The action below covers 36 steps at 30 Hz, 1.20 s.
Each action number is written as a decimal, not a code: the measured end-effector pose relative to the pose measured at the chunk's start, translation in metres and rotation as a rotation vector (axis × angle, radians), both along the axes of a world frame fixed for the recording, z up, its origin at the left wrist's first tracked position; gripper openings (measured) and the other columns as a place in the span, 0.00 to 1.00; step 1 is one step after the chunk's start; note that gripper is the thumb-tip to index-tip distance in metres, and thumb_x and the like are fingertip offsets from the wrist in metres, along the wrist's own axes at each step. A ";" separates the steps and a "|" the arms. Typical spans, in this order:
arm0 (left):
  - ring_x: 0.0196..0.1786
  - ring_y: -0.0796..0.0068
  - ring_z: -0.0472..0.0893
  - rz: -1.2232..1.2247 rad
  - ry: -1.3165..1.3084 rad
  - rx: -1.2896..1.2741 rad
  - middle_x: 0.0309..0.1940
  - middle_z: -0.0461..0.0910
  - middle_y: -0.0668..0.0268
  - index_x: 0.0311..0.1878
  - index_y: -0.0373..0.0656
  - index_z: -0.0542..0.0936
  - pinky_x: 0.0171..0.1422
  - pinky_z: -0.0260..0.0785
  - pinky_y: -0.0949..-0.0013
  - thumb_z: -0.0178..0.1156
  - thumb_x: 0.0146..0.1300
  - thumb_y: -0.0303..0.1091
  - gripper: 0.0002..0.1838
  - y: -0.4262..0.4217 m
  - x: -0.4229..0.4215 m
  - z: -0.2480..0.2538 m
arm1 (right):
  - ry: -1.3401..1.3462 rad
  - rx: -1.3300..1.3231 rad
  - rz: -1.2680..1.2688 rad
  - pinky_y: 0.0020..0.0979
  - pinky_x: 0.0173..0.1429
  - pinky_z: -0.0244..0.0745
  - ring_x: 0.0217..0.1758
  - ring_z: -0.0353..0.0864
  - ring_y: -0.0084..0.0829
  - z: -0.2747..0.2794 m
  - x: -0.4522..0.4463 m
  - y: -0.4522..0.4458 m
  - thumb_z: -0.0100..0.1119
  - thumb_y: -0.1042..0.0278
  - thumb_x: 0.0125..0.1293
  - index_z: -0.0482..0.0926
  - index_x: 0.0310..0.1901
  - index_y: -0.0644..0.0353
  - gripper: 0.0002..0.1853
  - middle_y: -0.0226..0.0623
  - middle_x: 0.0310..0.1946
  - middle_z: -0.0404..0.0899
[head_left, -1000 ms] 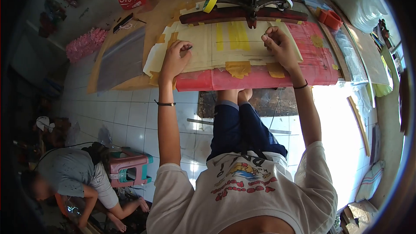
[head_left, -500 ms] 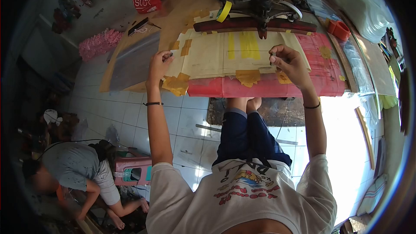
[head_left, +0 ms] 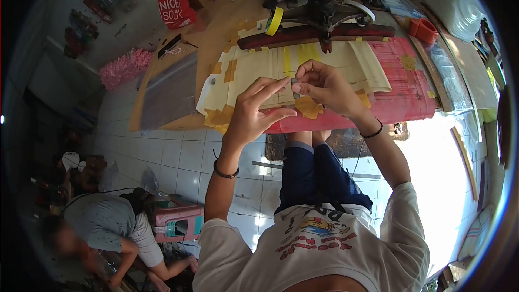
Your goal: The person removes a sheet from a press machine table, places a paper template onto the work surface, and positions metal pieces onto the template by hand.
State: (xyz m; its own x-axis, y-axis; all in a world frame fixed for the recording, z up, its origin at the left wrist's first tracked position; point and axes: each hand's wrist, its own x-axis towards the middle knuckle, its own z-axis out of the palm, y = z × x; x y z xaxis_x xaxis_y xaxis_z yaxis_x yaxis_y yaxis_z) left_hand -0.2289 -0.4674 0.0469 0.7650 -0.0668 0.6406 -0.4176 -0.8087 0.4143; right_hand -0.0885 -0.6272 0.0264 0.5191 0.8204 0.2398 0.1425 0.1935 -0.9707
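Note:
My right hand pinches a small dark grey piece between thumb and fingers, above the front of the work surface. Close beside it on the left, my left hand has thumb and fingers apart, its fingertips near the piece. Beneath both hands lies a cream sheet with yellow stripes and brown tape, over a red covering. Another small grey piece rests on the sheet's left end. Behind the hands, a dark red bar hangs from a black metal mechanism.
A yellow tape roll hangs by the bar. Left are a clear sheet, a red bag and a pink bundle. An orange-red tape dispenser sits right. Another person crouches at lower left near a pink stool.
My left hand has left the sheet's left end and moved right, its fingers opening. My right hand has moved left with its piece. A small grey piece now shows at the sheet's left end.

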 end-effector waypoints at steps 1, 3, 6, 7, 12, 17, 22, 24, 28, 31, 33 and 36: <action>0.44 0.70 0.82 0.020 -0.011 -0.025 0.42 0.81 0.63 0.58 0.41 0.80 0.50 0.75 0.67 0.75 0.48 0.32 0.30 -0.003 0.006 -0.007 | 0.018 0.014 0.007 0.19 0.39 0.72 0.35 0.77 0.15 -0.003 -0.001 0.004 0.67 0.63 0.65 0.75 0.46 0.62 0.15 0.26 0.34 0.81; 0.43 0.72 0.81 0.061 -0.023 -0.078 0.40 0.81 0.64 0.57 0.39 0.80 0.50 0.74 0.69 0.76 0.47 0.29 0.30 -0.002 0.015 -0.021 | 0.058 0.034 0.023 0.19 0.38 0.72 0.34 0.77 0.14 -0.009 -0.003 0.009 0.67 0.62 0.66 0.75 0.46 0.62 0.15 0.27 0.34 0.81; 0.42 0.72 0.81 0.023 0.013 -0.182 0.39 0.81 0.64 0.56 0.39 0.80 0.50 0.74 0.68 0.75 0.47 0.28 0.29 -0.001 0.022 -0.023 | 0.086 0.018 0.043 0.19 0.38 0.72 0.34 0.77 0.14 -0.014 0.003 0.012 0.66 0.61 0.66 0.75 0.46 0.63 0.15 0.28 0.35 0.82; 0.42 0.72 0.82 0.007 0.005 -0.154 0.38 0.81 0.64 0.56 0.40 0.80 0.50 0.75 0.68 0.75 0.48 0.28 0.28 0.001 0.025 -0.024 | 0.082 -0.013 0.044 0.20 0.39 0.72 0.35 0.77 0.14 -0.014 0.005 0.011 0.65 0.61 0.67 0.75 0.46 0.63 0.16 0.29 0.36 0.82; 0.41 0.72 0.83 -0.001 0.059 -0.062 0.38 0.81 0.64 0.53 0.40 0.81 0.48 0.76 0.69 0.74 0.50 0.27 0.24 0.016 0.029 -0.023 | -0.011 -0.020 -0.003 0.20 0.38 0.71 0.32 0.75 0.14 -0.022 0.011 0.007 0.63 0.62 0.68 0.77 0.47 0.62 0.13 0.28 0.33 0.80; 0.38 0.74 0.82 0.043 0.226 -0.203 0.37 0.82 0.62 0.50 0.36 0.81 0.48 0.75 0.70 0.73 0.50 0.24 0.22 0.083 0.062 -0.011 | -0.257 -0.026 -0.222 0.19 0.35 0.67 0.29 0.71 0.13 -0.025 0.029 -0.036 0.61 0.66 0.69 0.78 0.46 0.60 0.09 0.26 0.32 0.78; 0.37 0.80 0.79 0.097 0.603 -0.061 0.34 0.80 0.67 0.53 0.35 0.80 0.47 0.74 0.75 0.73 0.51 0.25 0.24 0.137 0.107 0.003 | -0.040 -0.154 -0.263 0.17 0.34 0.64 0.31 0.70 0.11 -0.040 0.049 -0.085 0.60 0.67 0.69 0.77 0.45 0.60 0.08 0.23 0.32 0.77; 0.35 0.81 0.78 0.117 0.645 0.080 0.33 0.80 0.68 0.53 0.34 0.79 0.44 0.73 0.75 0.73 0.51 0.26 0.25 0.146 0.126 0.003 | 0.051 -0.158 -0.274 0.17 0.36 0.65 0.33 0.71 0.12 -0.047 0.055 -0.092 0.59 0.67 0.69 0.77 0.44 0.61 0.08 0.23 0.33 0.76; 0.31 0.74 0.78 0.141 0.676 0.122 0.28 0.79 0.61 0.56 0.33 0.79 0.38 0.71 0.70 0.72 0.53 0.30 0.26 0.153 0.139 -0.005 | 0.046 -0.032 -0.275 0.23 0.48 0.68 0.41 0.73 0.18 -0.064 0.060 -0.094 0.60 0.69 0.69 0.76 0.42 0.62 0.06 0.27 0.36 0.75; 0.29 0.76 0.74 0.135 0.660 0.093 0.27 0.77 0.63 0.57 0.35 0.79 0.35 0.69 0.70 0.71 0.54 0.29 0.26 0.149 0.132 -0.013 | -0.030 -0.036 -0.298 0.29 0.51 0.69 0.43 0.75 0.26 -0.069 0.060 -0.094 0.61 0.72 0.65 0.77 0.39 0.63 0.05 0.34 0.36 0.76; 0.30 0.81 0.72 0.094 0.706 0.060 0.27 0.75 0.67 0.59 0.37 0.78 0.35 0.67 0.74 0.71 0.55 0.28 0.26 0.151 0.123 -0.016 | 0.006 -0.025 -0.319 0.29 0.49 0.69 0.41 0.75 0.28 -0.070 0.058 -0.095 0.63 0.71 0.63 0.77 0.37 0.63 0.06 0.35 0.35 0.76; 0.27 0.74 0.71 0.112 0.686 0.071 0.25 0.75 0.63 0.59 0.36 0.77 0.34 0.67 0.69 0.70 0.57 0.30 0.26 0.151 0.125 -0.016 | -0.123 0.000 -0.403 0.30 0.41 0.68 0.36 0.74 0.30 -0.075 0.060 -0.092 0.68 0.61 0.58 0.77 0.33 0.63 0.14 0.36 0.29 0.75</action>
State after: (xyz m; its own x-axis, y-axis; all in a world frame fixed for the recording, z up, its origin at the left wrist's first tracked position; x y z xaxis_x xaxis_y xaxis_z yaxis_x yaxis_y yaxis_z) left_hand -0.1043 -0.3163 0.0312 0.9999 0.0121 0.0077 0.0066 -0.8663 0.4995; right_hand -0.0290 -0.7192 -0.0491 0.7660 0.5576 0.3198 0.3218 0.0981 -0.9417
